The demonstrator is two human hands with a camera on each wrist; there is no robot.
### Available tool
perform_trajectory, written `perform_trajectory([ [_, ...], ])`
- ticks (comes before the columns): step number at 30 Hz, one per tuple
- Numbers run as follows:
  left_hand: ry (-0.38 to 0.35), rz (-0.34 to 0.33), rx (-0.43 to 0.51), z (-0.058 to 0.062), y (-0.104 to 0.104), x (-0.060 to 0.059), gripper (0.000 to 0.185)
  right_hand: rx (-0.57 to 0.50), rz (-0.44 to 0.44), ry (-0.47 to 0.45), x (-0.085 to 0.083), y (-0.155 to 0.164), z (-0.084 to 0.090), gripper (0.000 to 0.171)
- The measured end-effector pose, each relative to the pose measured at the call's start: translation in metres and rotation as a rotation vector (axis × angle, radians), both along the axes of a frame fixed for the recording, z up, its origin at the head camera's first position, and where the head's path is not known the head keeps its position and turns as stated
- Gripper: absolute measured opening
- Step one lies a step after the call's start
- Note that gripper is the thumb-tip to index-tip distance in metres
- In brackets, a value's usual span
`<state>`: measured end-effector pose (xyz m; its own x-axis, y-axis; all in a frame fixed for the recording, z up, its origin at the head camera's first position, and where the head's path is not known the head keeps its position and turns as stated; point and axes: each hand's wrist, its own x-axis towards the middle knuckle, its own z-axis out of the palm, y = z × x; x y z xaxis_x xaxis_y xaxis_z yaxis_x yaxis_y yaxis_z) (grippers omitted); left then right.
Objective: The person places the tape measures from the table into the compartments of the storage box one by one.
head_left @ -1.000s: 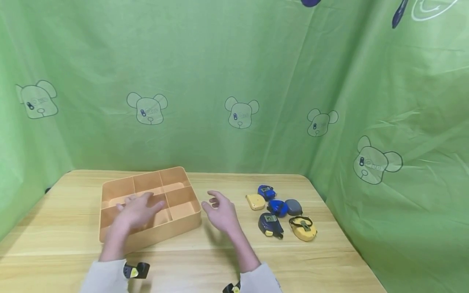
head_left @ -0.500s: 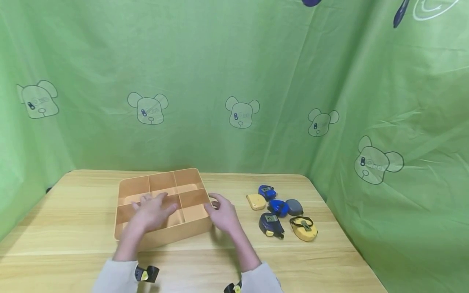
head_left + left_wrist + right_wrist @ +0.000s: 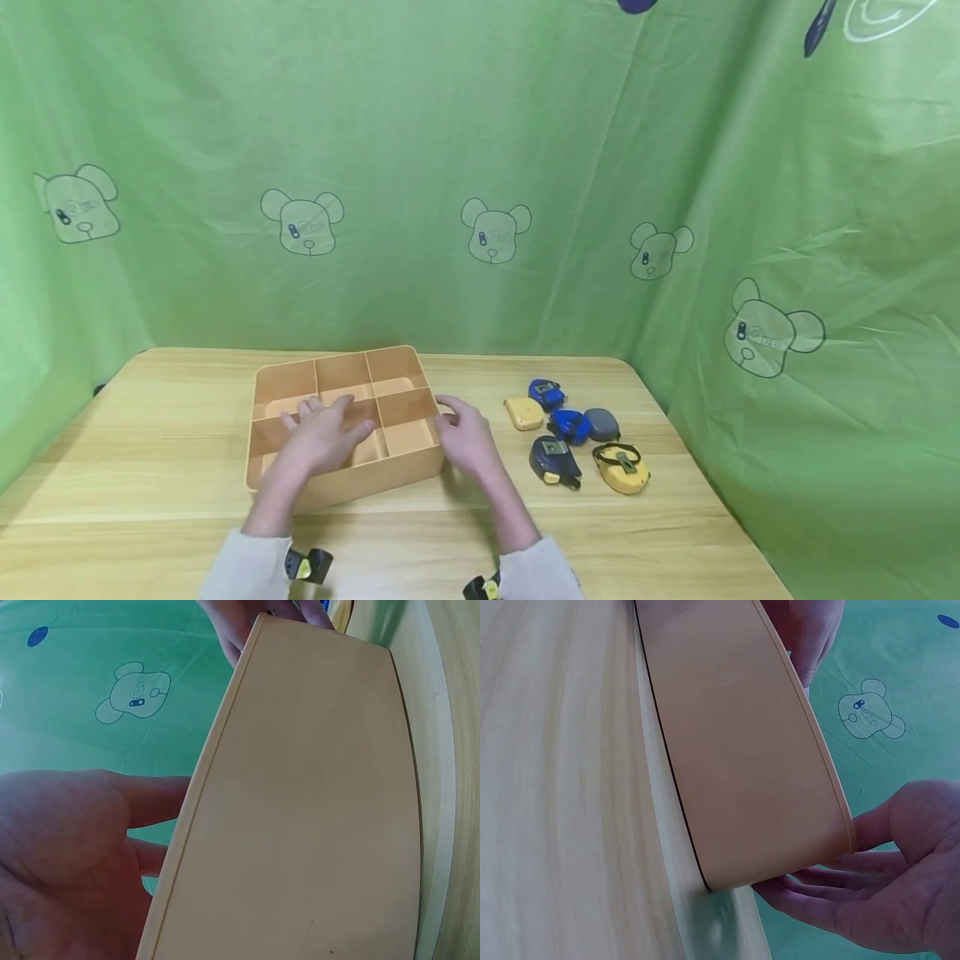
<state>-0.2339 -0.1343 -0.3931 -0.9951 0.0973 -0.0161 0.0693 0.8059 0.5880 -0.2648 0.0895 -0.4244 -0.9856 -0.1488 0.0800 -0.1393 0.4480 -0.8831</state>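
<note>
A light-orange divided storage box (image 3: 375, 478) with several compartments sits at a slant left of the table's middle. My left hand (image 3: 321, 437) reaches over its front wall with the fingers spread and loosely extended, over the inside compartments. In the left wrist view the box's outer wall (image 3: 300, 787) hides those fingertips. At the right end, my right hand (image 3: 467, 435) grips the wall: in the right wrist view the thumb (image 3: 871, 827) is at the rim and the other fingers lie along the outside of the end wall.
To the right lie several tape measures: a small yellow one (image 3: 523, 412), two blue ones (image 3: 546, 392) (image 3: 570, 426), a grey one (image 3: 602, 424), a navy one (image 3: 553, 460) and a yellow one with a black strap (image 3: 622, 471). A green curtain (image 3: 405, 292) stands behind the table.
The box has slid to the right, and my left hand has moved right with it. My right hand, earlier apart from the box, now holds its right end. The tape measures have stayed put.
</note>
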Motion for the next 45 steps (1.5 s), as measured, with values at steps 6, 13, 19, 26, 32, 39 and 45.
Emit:
perform_trajectory([
  [6, -0.003, 0.001, -0.011, 0.000, 0.000, 0.000, 0.068, 0.000, -0.005, -0.015, 0.000, 0.001, 0.002, 0.042],
  [13, -0.025, 0.003, 0.037, 0.003, -0.004, 0.001, 0.078, 0.001, 0.004, 0.007, 0.000, 0.002, 0.001, 0.041],
  [19, -0.058, -0.024, 0.120, 0.010, -0.020, 0.004, 0.088, 0.000, 0.010, 0.008, -0.001, 0.003, 0.001, 0.042],
  [26, -0.025, 0.005, 0.141, 0.020, -0.047, 0.006, 0.088, -0.004, 0.012, 0.008, -0.001, 0.003, 0.000, 0.042],
  [32, -0.017, 0.033, 0.134, 0.020, -0.061, 0.007, 0.081, -0.010, 0.011, 0.007, -0.001, 0.004, -0.001, 0.041],
  [39, -0.048, 0.105, 0.138, 0.015, -0.087, 0.006, 0.083, -0.003, 0.010, 0.010, -0.001, 0.004, -0.001, 0.042],
  [45, -0.144, 0.109, 0.199, 0.005, -0.107, 0.006, 0.086, 0.001, 0.003, -0.008, -0.002, 0.004, -0.001, 0.042],
])
